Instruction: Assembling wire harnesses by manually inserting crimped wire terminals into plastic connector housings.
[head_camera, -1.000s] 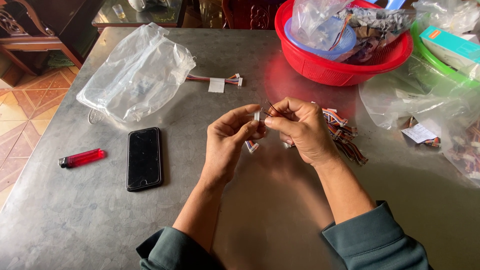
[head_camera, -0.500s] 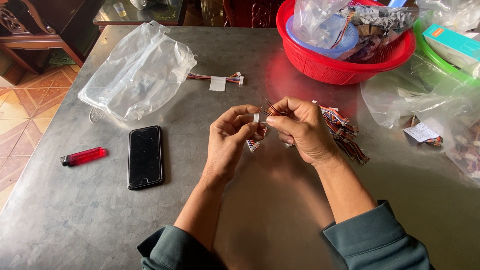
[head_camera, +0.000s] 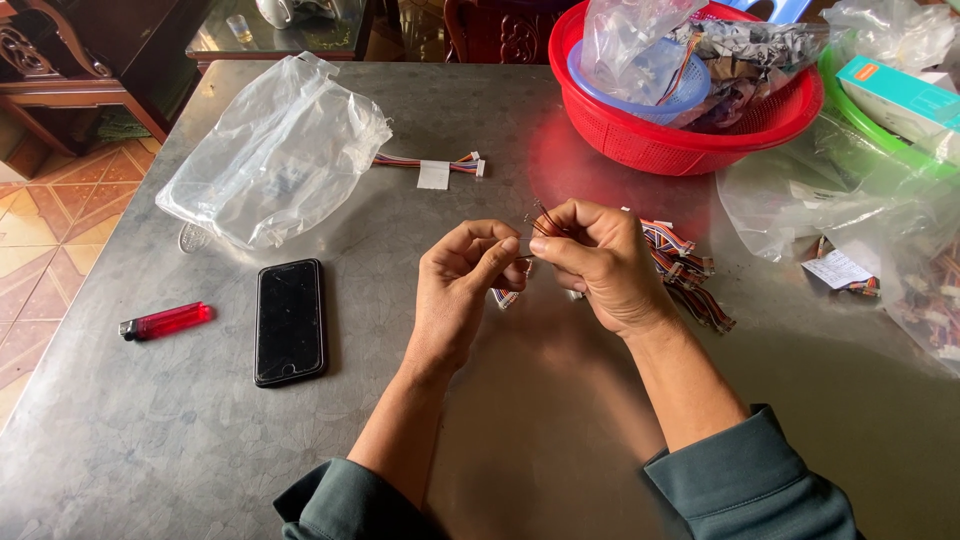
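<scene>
A small, light, limp wire harness (head_camera: 535, 222) is held above the tabletop (head_camera: 480, 420), pinched in the closed fingertip grip of the left hand (head_camera: 462, 285) and right hand (head_camera: 600, 262), best taken by its stiffer connector end.

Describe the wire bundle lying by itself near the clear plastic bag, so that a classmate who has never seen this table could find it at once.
Start at the grey metal table and find the crumpled clear plastic bag on its left half. Just to the right of the bag lies a short wire bundle. Unlike the heaped bundles beside the right hand, it lies alone, stretched straight, with a white paper tag round its middle.
</scene>
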